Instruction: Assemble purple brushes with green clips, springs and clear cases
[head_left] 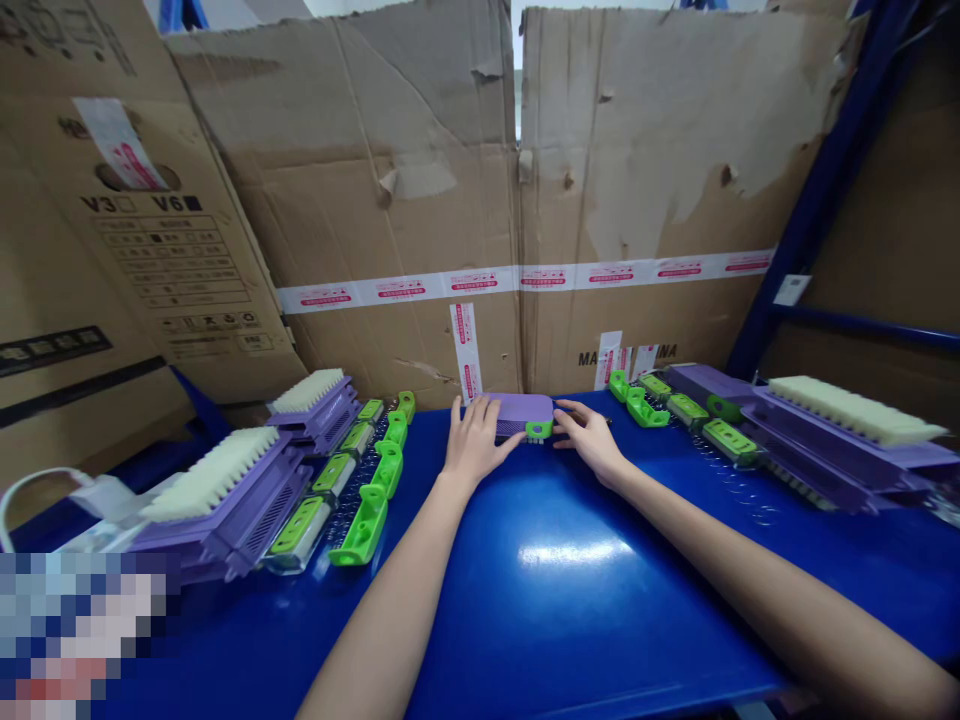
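A purple brush body (pixel 523 411) with a green clip (pixel 538 430) on its near edge lies on the blue table (pixel 555 600) at the far middle, against the cardboard. My left hand (pixel 474 437) rests on its left end, fingers curled over the top. My right hand (pixel 590 437) touches its right end near the green clip, fingers bent round it.
Purple brushes with white bristles (pixel 217 495) and a row of green-and-clear parts (pixel 360 480) lie at the left. More purple brushes (pixel 840 435) and green parts (pixel 675 405) lie at the right. Cardboard boxes (pixel 420 200) wall the back. A blue rack post (pixel 825 180) rises at the right.
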